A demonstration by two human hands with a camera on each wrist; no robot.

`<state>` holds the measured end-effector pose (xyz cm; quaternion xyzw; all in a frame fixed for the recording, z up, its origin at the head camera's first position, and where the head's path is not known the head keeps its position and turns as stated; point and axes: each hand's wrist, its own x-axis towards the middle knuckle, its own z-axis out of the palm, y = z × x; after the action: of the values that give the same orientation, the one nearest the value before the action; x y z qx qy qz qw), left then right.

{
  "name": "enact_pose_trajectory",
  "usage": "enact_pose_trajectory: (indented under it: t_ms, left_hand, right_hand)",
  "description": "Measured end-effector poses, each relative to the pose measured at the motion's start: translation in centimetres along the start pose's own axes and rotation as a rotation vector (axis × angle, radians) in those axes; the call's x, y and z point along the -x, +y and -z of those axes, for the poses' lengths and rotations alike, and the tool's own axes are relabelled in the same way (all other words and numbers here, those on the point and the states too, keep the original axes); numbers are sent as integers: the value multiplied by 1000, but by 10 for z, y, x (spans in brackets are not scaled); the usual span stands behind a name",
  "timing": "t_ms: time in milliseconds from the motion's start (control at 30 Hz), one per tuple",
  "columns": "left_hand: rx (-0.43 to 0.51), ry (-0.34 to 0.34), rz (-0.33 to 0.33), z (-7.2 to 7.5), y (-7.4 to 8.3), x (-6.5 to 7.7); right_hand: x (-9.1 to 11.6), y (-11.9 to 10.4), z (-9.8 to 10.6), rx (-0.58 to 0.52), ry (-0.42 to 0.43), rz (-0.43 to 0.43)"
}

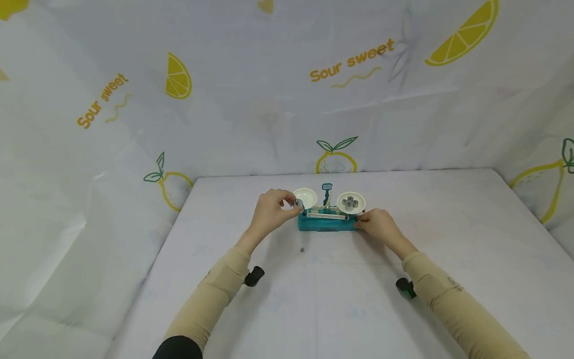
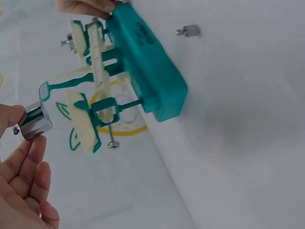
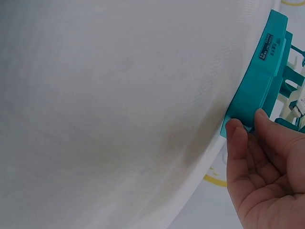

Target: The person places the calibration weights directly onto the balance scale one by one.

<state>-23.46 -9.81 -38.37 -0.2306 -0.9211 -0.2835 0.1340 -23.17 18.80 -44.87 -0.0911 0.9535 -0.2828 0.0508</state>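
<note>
A teal balance scale stands on the white table, with a cream pan at each end of its beam. My left hand pinches a shiny cylindrical metal weight between thumb and fingertips, beside and slightly above the left pan. That pan appears bare in the head view. Several metal weights are grouped in the right pan. With thumb and fingers, my right hand grips the right end of the scale's base. In the right wrist view, the thumb lies on the base's upper edge.
One small knobbed weight lies on the table in front of the scale. The white tabletop ends at a back edge behind the scale, where a lemon-printed sheet hangs.
</note>
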Motion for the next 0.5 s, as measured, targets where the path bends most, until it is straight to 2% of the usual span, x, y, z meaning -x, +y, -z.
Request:
enact_pose_trajectory:
  t_ms: [167, 333, 500]
  left_hand:
    - [-63, 34, 51, 6, 5, -19]
    - [-134, -12, 111, -3, 2, -32]
    - [-182, -18, 106, -10, 1, -37]
  right_hand:
    - [1, 0, 1, -6, -12, -7]
    - [2, 2, -1, 4, -16, 1]
    - [2, 1, -2, 0, -3, 11]
